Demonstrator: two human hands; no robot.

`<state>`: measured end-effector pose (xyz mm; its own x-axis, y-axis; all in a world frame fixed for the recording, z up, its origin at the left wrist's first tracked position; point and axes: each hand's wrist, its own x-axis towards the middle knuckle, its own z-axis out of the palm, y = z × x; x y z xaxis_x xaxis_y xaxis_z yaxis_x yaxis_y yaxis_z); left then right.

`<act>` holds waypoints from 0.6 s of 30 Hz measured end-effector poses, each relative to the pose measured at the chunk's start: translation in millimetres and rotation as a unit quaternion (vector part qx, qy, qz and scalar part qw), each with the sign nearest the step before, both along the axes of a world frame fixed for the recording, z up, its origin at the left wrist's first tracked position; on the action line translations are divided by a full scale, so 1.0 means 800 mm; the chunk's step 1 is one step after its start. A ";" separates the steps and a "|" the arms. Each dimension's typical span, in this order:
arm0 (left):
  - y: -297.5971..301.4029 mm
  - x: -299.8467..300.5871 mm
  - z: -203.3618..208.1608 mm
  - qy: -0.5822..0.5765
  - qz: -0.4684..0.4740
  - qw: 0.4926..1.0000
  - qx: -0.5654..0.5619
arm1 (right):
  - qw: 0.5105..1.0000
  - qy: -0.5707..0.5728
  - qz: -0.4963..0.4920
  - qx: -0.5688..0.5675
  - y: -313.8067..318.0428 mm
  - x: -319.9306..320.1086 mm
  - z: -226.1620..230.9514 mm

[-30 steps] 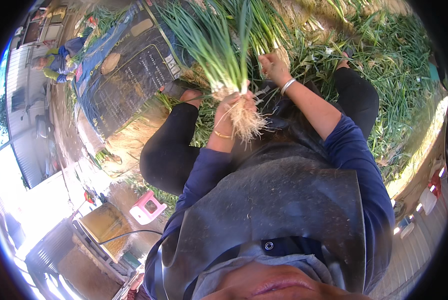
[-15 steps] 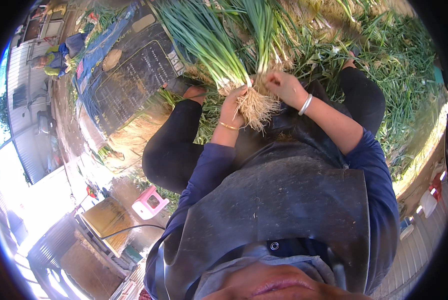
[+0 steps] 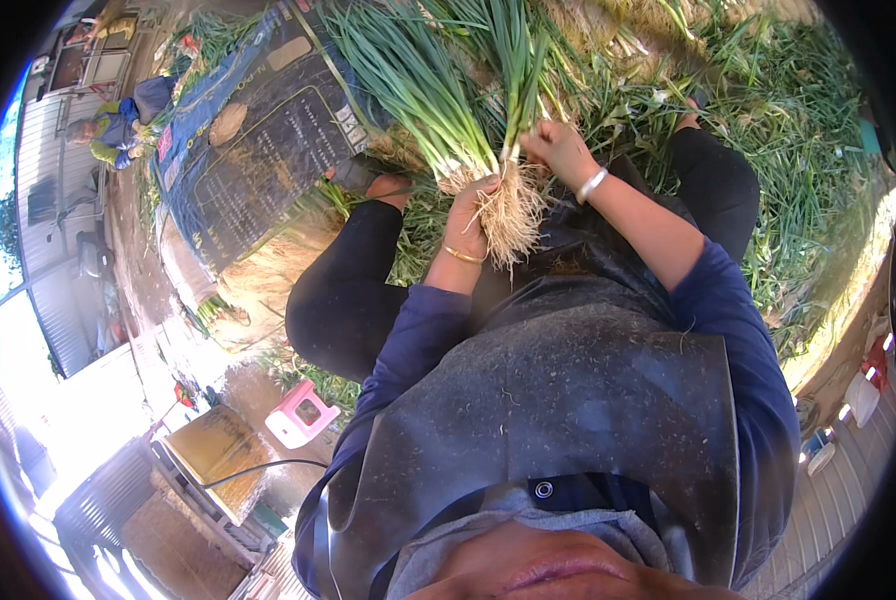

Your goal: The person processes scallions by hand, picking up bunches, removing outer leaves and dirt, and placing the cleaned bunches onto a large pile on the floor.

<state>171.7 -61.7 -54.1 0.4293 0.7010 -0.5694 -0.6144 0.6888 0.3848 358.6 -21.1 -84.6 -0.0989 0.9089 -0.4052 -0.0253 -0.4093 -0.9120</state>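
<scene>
My left hand [image 3: 467,217] is closed round the white lower stems of a few green onions [image 3: 511,125], their tangled pale roots [image 3: 511,215] hanging toward my lap. Beside those stems my right hand [image 3: 565,156] has its fingers curled together close to the white part. What its fingertips hold, if anything, is hidden. Against the left side of the held stalks lies a thick pile of green onions [image 3: 413,90], roots toward me.
Cut green leaves [image 3: 798,190] litter the ground at right. A dark printed sack [image 3: 258,150] lies flat at left. A pink stool [image 3: 302,413] stands at lower left. Another person [image 3: 118,125] sits far left beside more green onions.
The held green onions have come nearer the pile, and their roots now hang straighter. My right hand has moved slightly left and up, closer to the stems.
</scene>
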 end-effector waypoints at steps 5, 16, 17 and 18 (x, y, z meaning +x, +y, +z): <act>0.004 -0.004 0.000 0.058 0.025 0.998 -0.003 | 0.919 0.352 0.149 -0.096 -0.060 0.032 0.070; -0.012 0.025 -0.001 0.132 -0.075 0.988 0.038 | 0.994 0.059 0.084 0.031 -0.010 -0.010 0.028; -0.011 0.023 -0.009 0.127 -0.076 0.988 0.041 | 0.978 0.154 0.137 -0.023 -0.007 -0.005 0.024; -0.007 0.017 -0.005 0.128 -0.071 0.988 0.043 | 0.952 0.224 0.204 -0.038 -0.007 -0.006 0.029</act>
